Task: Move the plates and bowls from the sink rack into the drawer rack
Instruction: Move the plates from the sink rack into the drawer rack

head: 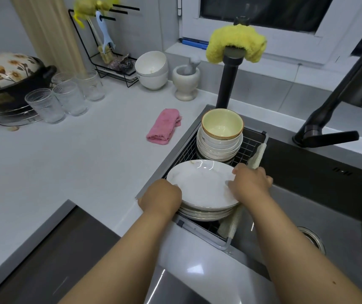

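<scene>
Both hands on the top plate of the stack in the sink rack.

Head view: the left hand (160,199) curls over the near-left rim of the top plate (199,185), and the right hand (250,185) grips its right rim, thumb on the plate's face. The plate stack (206,212) sits in the wire sink rack (250,145), a bowl stack (220,137) just behind it. A pink cloth (164,126) lies on the white countertop (66,161), with glasses (66,99) further left.
</scene>
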